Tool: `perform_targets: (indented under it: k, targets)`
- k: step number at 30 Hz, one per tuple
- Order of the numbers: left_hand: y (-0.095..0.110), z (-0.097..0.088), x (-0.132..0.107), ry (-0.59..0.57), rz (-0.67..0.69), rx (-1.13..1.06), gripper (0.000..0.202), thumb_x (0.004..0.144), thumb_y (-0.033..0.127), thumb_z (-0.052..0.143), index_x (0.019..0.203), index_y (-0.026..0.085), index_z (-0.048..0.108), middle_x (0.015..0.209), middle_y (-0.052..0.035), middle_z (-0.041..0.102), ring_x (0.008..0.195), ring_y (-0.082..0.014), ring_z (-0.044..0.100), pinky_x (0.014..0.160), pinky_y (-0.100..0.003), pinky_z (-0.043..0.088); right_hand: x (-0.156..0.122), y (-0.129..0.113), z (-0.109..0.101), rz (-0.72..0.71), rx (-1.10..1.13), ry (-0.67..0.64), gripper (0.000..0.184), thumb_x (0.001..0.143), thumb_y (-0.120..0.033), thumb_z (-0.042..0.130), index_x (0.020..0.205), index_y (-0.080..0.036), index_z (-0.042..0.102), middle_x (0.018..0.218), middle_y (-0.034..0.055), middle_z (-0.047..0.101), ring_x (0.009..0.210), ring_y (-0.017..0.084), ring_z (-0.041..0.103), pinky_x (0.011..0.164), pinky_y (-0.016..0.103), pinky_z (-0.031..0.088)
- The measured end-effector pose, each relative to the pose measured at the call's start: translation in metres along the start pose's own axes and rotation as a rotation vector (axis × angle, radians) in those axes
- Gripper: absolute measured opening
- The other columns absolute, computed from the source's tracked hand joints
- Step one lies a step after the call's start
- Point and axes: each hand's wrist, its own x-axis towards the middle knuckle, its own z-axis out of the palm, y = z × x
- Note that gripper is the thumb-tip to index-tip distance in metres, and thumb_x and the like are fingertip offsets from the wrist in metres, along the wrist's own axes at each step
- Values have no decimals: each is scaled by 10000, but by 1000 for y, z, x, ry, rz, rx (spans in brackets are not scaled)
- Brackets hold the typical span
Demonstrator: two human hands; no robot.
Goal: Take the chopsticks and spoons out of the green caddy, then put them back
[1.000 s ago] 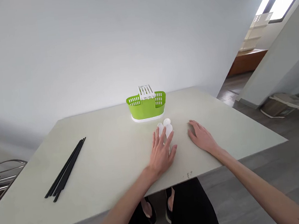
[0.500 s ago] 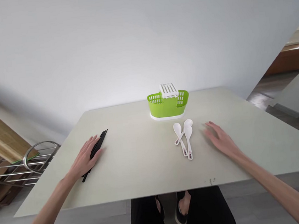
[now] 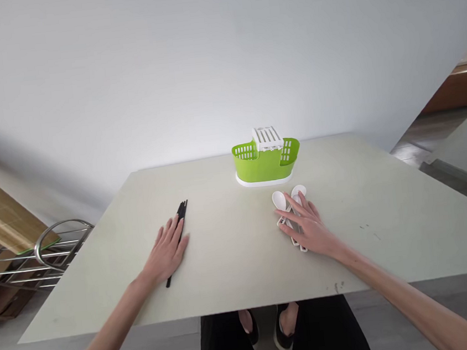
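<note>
On the left of the table, my left hand (image 3: 167, 250) lies flat over a bundle of black chopsticks (image 3: 182, 208), fingers stretched out. The chopsticks' tips and one lower end show past the hand; their middle is hidden. My right hand (image 3: 305, 224) is spread over three white spoons (image 3: 278, 200), covering parts of their handles. The spoons lie crossed over each other, bowls toward the wall. Behind them stands a green utensil basket (image 3: 264, 167) with a white base and a slotted white piece (image 3: 268, 138) on top.
The pale table (image 3: 230, 264) meets a white wall (image 3: 189, 68) at the back. Left of it are a metal rack (image 3: 64, 254) and a bamboo mat (image 3: 6, 213). My legs (image 3: 230, 345) are below the front edge.
My left hand has slid right, and the chopsticks have shifted right with it. My right hand has moved left from beside the spoons to over them.
</note>
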Motion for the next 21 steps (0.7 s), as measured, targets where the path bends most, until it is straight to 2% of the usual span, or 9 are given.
perform_targets:
  k: [4, 7, 11, 14, 16, 19, 21]
  targets:
    - [65, 14, 9, 53, 68, -19, 680, 1108, 522, 242, 1698, 185, 217, 1754, -112, 218, 1626, -310, 170, 1312, -575, 199, 1, 8, -5, -7, 48, -33, 527, 1075, -587, 386, 1484, -356, 623, 1780, -55, 109, 1635, 361, -67, 1288, 652, 205]
    - [111, 25, 14, 96, 145, -53, 638, 1118, 438, 236, 1704, 195, 183, 1757, -111, 217, 1630, -299, 151, 1315, -572, 204, 0, 18, -12, -19, 84, -48, 512, 1084, -568, 373, 1476, -362, 630, 1776, -76, 115, 1639, 349, -40, 1280, 621, 278]
    - [153, 37, 22, 161, 164, -105, 625, 1109, 364, 266, 1706, 204, 171, 1747, -132, 246, 1624, -318, 155, 1306, -610, 223, -6, 30, -19, -24, 118, -51, 493, 1087, -556, 376, 1471, -377, 630, 1765, -91, 168, 1643, 333, 15, 1256, 596, 363]
    - [170, 43, 27, 185, 95, -152, 633, 1106, 404, 304, 1689, 169, 227, 1731, -176, 266, 1615, -345, 182, 1299, -633, 227, -12, 35, -24, -28, 128, -52, 484, 1088, -548, 382, 1472, -386, 626, 1755, -89, 214, 1642, 327, 38, 1250, 590, 378]
    - [174, 44, 30, 187, 61, -199, 648, 1103, 450, 331, 1680, 165, 256, 1730, -186, 263, 1612, -352, 188, 1301, -639, 214, -15, 37, -26, -30, 134, -54, 480, 1088, -545, 384, 1474, -391, 624, 1752, -90, 224, 1641, 326, 43, 1248, 585, 383]
    - [168, 38, 32, 172, 57, -308, 645, 1102, 489, 349, 1684, 229, 250, 1743, -140, 252, 1612, -331, 211, 1303, -620, 228, -19, 39, -30, -36, 139, -51, 475, 1089, -539, 385, 1458, -384, 642, 1750, -91, 229, 1640, 324, 57, 1253, 577, 377]
    - [157, 28, 33, 161, 54, -392, 628, 1104, 497, 345, 1681, 265, 253, 1746, -102, 265, 1604, -295, 262, 1298, -561, 288, -21, 39, -31, -39, 152, -42, 464, 1088, -536, 394, 1432, -384, 667, 1744, -92, 246, 1638, 322, 78, 1255, 572, 377]
